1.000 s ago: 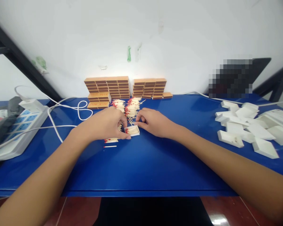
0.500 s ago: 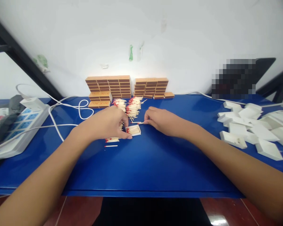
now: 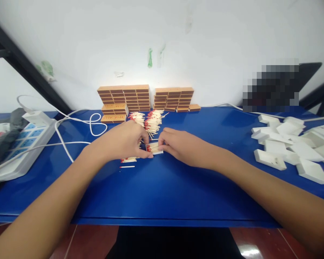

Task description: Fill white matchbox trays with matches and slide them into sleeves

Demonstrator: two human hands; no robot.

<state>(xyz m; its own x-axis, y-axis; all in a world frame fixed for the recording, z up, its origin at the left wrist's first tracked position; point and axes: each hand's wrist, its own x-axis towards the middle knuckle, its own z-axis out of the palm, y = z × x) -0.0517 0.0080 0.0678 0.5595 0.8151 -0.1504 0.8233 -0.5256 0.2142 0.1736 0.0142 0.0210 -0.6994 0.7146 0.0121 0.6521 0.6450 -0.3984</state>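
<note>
A small white matchbox tray (image 3: 159, 153) filled with red-tipped matches (image 3: 152, 148) lies on the blue table. My left hand (image 3: 125, 140) grips its left end between thumb and fingers. At the tray's right end is my right hand (image 3: 178, 146), its fingertips pinched over the matches there; the match in them is mostly hidden. Behind the tray lie two heaps of loose matches, a left heap (image 3: 136, 118) and a right heap (image 3: 153, 124). More matches (image 3: 130, 159) stick out from under my left hand, and a single match (image 3: 127, 167) lies in front of them.
Stacked matchboxes (image 3: 124, 97) line the wall, with a second stack (image 3: 175, 99) to their right. Several white trays (image 3: 270, 159) are piled at the right. A power strip (image 3: 29, 144) and white cables (image 3: 61, 138) occupy the left. A dark, partly blurred object (image 3: 307, 81) stands back right.
My right hand has moved left, bringing the match it pinched from beside the tray to the tray's right end. My left hand stays on the tray, which has shifted very slightly right.
</note>
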